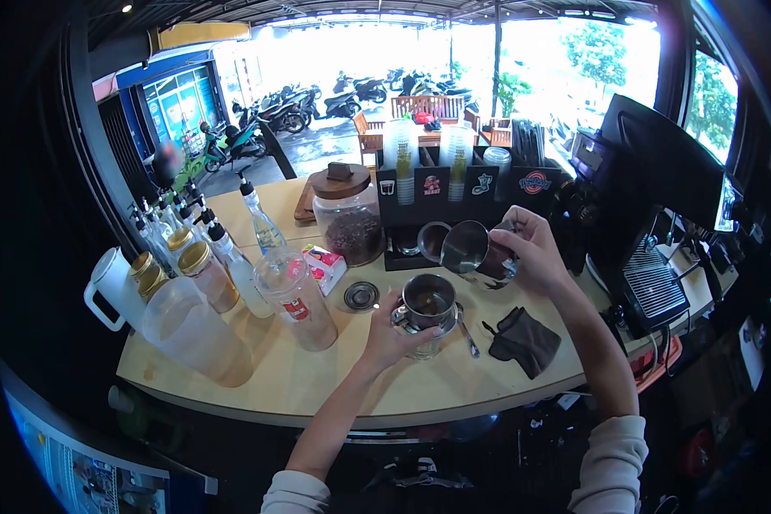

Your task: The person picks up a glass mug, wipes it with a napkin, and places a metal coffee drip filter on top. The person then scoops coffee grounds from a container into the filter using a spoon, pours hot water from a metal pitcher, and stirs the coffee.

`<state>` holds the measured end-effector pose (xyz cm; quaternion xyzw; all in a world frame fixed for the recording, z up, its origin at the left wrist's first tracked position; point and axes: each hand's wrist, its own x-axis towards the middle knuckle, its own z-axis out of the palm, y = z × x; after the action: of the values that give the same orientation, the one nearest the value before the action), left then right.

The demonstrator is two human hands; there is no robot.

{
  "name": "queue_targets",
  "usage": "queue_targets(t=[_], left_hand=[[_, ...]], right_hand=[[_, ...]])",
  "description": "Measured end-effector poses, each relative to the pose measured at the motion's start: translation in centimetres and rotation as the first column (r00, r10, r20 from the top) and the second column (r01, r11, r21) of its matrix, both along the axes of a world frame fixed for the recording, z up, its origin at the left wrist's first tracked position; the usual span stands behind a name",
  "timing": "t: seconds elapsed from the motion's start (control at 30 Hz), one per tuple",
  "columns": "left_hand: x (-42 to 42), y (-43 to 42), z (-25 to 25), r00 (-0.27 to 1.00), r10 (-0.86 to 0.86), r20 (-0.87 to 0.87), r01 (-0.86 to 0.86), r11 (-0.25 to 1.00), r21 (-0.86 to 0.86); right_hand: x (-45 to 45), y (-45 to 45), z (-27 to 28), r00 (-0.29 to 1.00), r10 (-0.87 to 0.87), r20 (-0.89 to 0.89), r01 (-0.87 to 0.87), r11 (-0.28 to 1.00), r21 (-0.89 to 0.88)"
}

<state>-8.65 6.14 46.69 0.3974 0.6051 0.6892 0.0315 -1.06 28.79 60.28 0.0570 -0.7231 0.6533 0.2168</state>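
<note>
My left hand [387,341] is wrapped round a metal drip filter [430,295], which sits on a clear glass [426,347]; dark contents show inside the filter. My right hand [529,244] grips a steel pitcher [465,247] by its handle side. The pitcher is tilted to the left, above and right of the filter; I cannot tell whether liquid is flowing. A spoon [469,334] lies just right of the glass, and a dark cloth [529,344] rests farther right. Left of the filter is a round metal lid [361,295].
On the left stand several pump bottles [261,218], a frosted jug [193,330] and a clear tumbler [295,300]. Behind are a wood-lidded jar [351,218] and a black cup holder [480,206]. An espresso machine [651,283] stands right. Parked motorbikes [343,103] are outside.
</note>
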Motion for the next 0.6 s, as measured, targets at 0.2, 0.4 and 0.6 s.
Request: queue_targets(t=[0.2,0.4,0.6], left_hand=[[0.2,-0.1,0.5,0.999,0.026,-0.032,-0.026,0.999,-0.023],[0.0,0.1,0.3,1.0,-0.002,-0.021,0.003,1.0,0.021],[0.0,0.0,0.1,0.999,0.025,-0.043,-0.025,1.0,-0.006]], right_hand=[[-0.6,0.3,-0.4,1.0,-0.007,0.022,0.005,0.997,0.078],[-0.7,-0.4,-0.7,0.996,-0.086,-0.04,0.092,0.978,0.187],[-0.6,-0.8,-1.2,0.994,-0.102,-0.032,0.107,0.97,0.218]])
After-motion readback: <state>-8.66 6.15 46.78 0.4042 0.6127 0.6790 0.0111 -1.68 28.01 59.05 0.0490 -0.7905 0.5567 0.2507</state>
